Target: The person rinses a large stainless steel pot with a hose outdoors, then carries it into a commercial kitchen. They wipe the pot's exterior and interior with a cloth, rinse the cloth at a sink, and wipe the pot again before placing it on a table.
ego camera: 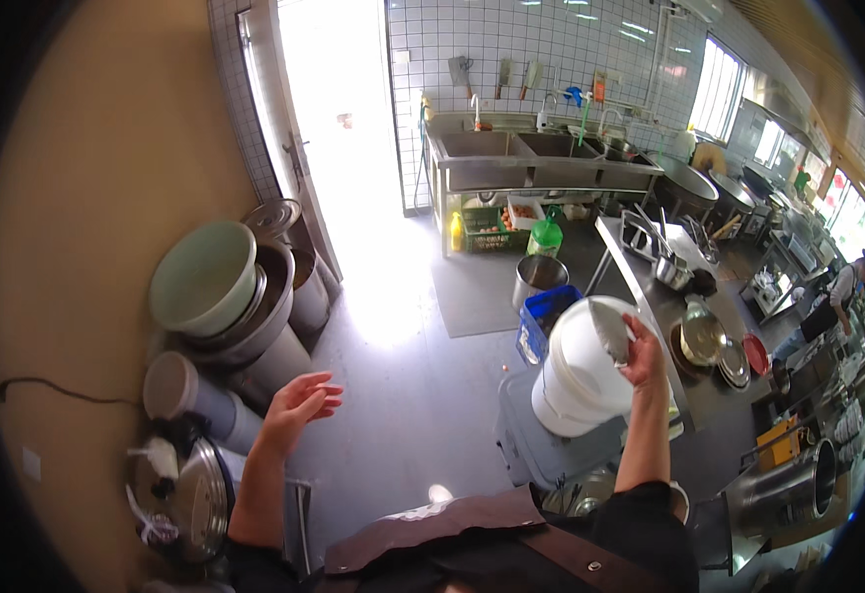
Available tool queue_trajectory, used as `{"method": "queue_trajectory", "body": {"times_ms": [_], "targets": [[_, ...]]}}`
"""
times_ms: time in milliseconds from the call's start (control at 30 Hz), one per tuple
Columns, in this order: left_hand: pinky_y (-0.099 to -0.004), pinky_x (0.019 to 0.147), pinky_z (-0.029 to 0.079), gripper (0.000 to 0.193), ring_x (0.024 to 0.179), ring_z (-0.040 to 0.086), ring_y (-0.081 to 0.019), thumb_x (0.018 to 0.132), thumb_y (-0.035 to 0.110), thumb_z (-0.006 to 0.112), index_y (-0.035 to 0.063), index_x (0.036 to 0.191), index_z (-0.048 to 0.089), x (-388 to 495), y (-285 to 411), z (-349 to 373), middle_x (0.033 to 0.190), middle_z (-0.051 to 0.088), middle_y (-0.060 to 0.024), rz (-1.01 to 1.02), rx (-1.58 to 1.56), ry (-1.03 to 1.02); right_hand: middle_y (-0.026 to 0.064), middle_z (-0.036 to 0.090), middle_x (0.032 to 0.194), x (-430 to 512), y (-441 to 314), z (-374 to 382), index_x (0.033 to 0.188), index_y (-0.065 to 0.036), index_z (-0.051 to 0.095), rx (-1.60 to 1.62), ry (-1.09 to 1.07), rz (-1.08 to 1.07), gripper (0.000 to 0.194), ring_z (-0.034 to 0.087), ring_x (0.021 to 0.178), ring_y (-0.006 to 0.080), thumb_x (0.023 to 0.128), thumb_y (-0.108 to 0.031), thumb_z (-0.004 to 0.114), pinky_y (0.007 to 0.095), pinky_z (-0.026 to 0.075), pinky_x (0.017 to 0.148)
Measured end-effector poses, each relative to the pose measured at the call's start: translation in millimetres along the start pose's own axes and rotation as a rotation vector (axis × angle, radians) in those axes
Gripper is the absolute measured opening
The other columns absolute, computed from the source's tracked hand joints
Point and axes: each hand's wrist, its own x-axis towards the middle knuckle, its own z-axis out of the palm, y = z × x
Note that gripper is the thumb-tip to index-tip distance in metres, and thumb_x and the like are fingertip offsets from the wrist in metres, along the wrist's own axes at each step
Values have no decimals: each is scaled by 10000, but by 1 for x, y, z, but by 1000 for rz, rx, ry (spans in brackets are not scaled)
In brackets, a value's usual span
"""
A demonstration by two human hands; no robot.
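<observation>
My right hand (643,352) grips a grey, curved, pointed thing (608,330), perhaps a scoop; its exact kind is unclear. It is over the mouth of a white plastic bucket (569,396), whose inside is partly hidden by the hand and this thing. Under the bucket is a grey plastic bin with a lid (528,422). My left hand (302,408) hangs in the air at the left, holding nothing, its fingers loosely bent and apart. Close to it stand a lidded plastic tub (173,385) and a tall container beneath a stack of large basins (202,278).
A blue plastic crate (532,333) and a steel pail (540,278) stand beyond the bucket. Metal worktable (654,326) runs along the right, bearing bowls and lids. A three-bay sink (477,174) lines the far wall beside an open doorway (343,148). Another person (832,304) works far right.
</observation>
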Motion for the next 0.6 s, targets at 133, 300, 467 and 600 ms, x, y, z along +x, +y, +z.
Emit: {"method": "queue_trajectory", "body": {"times_ms": [133, 300, 467, 600], "targets": [[-313, 837, 546, 299, 982, 663, -177, 1002, 159, 566, 84, 1292, 581, 92, -35, -92, 1160, 679, -95, -111, -244, 326, 135, 668, 1148, 84, 29, 53, 1191, -76, 627, 120, -55, 47, 316, 641, 1075, 286, 949, -277, 656, 440, 549, 913], [-315, 832, 554, 284, 992, 663, -161, 995, 204, 582, 129, 1269, 597, 172, -85, -223, 1160, 689, -32, -196, -553, 673, 124, 677, 1150, 195, 59, 91, 1149, -73, 650, 189, 57, 72, 280, 645, 1077, 289, 954, -275, 648, 450, 549, 917], [-271, 745, 551, 174, 889, 639, -100, 987, 249, 597, 120, 1086, 660, 331, -134, -356, 997, 696, 28, -184, -536, 742, 74, 695, 1139, 269, 90, 94, 1118, -81, 661, 177, 73, -149, 254, 662, 1063, 252, 974, -284, 610, 437, 551, 911], [-260, 751, 575, 245, 886, 652, -131, 1018, 258, 548, 57, 1122, 644, 551, -135, -389, 1013, 695, -31, -264, -622, 462, 58, 710, 1014, 313, 104, 106, 1048, -98, 662, 426, 535, -164, 217, 690, 904, 230, 914, -268, 677, 370, 568, 744]]}}
